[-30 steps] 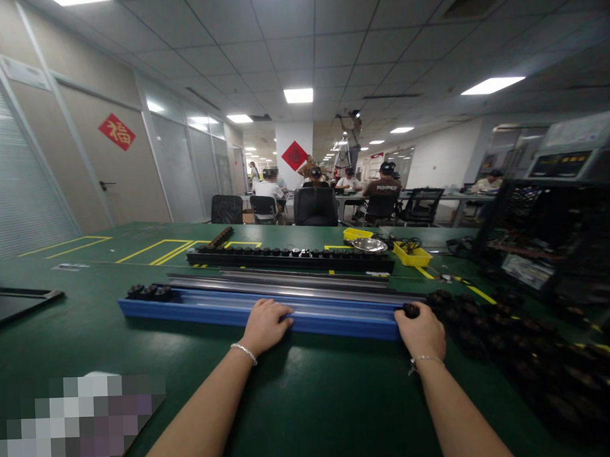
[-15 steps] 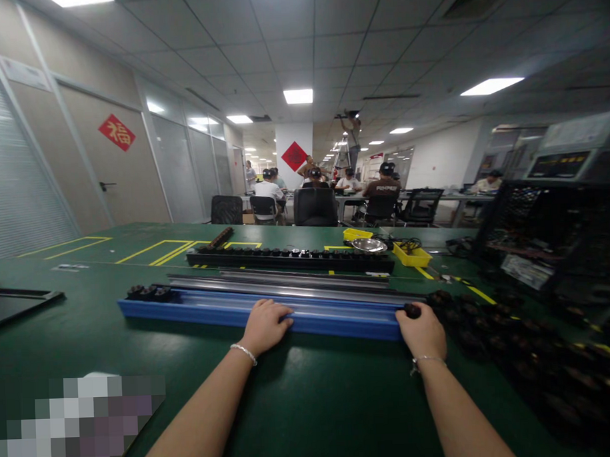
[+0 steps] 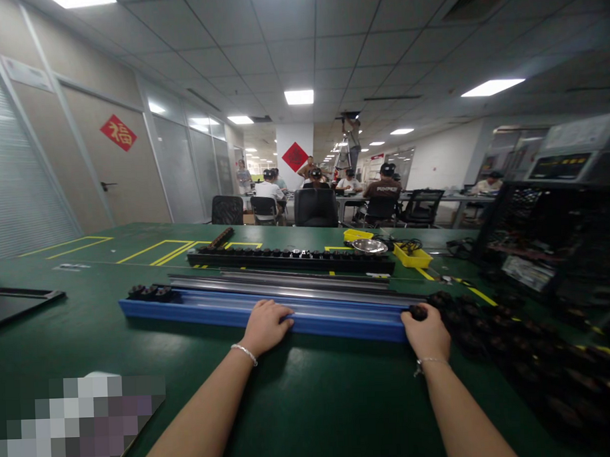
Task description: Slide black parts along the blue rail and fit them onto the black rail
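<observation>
A long blue trough [image 3: 208, 316] lies across the green table in front of me, with a clear-looking strip along its inside. Several small black parts [image 3: 150, 294] sit in its left end. My left hand [image 3: 267, 327] is closed over the trough's near wall around the middle. At the trough's right end, my right hand [image 3: 429, 332] pinches a small black round part [image 3: 418, 312] between thumb and fingers. The fingers partly cover that part, so its exact kind is hidden.
Metal rails [image 3: 297, 290] lie just behind the trough, then a black rail [image 3: 291, 259] filled with black parts. Loose black parts [image 3: 529, 347] are heaped at right. A yellow bin [image 3: 413, 256] and metal dish [image 3: 369, 245] stand farther back. A black tray [image 3: 22, 306] is at left.
My right hand has shifted slightly to the right with the small black part. The left hand stays on the trough's wall.
</observation>
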Demonstrator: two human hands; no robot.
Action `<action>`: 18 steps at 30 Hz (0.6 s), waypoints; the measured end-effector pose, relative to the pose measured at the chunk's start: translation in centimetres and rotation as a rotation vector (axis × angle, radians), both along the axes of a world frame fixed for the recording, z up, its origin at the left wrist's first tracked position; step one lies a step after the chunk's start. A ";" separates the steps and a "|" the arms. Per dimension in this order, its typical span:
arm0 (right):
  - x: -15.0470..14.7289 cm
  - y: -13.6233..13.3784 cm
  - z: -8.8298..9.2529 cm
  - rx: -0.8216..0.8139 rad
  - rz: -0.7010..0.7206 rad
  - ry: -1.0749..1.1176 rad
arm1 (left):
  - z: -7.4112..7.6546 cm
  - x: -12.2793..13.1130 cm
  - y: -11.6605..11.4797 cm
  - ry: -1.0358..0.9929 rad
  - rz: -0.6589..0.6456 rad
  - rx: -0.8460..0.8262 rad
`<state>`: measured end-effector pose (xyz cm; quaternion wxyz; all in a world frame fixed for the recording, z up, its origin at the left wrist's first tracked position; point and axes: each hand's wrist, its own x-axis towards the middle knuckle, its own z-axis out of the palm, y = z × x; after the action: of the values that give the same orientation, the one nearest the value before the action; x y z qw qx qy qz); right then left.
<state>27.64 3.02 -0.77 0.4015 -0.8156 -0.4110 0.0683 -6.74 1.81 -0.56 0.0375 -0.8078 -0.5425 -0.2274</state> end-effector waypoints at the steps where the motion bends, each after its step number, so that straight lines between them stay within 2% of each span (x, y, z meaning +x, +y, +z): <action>1: 0.0 0.0 0.0 0.003 -0.005 0.004 | 0.0 0.0 0.0 0.001 -0.001 0.000; 18: 0.1 -0.2 0.1 0.012 0.004 0.018 | -0.1 0.1 0.1 0.020 0.009 -0.003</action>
<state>27.69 2.83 -0.71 0.4098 -0.8118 -0.4093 0.0742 -6.68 1.86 -0.65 0.0429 -0.8078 -0.5459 -0.2182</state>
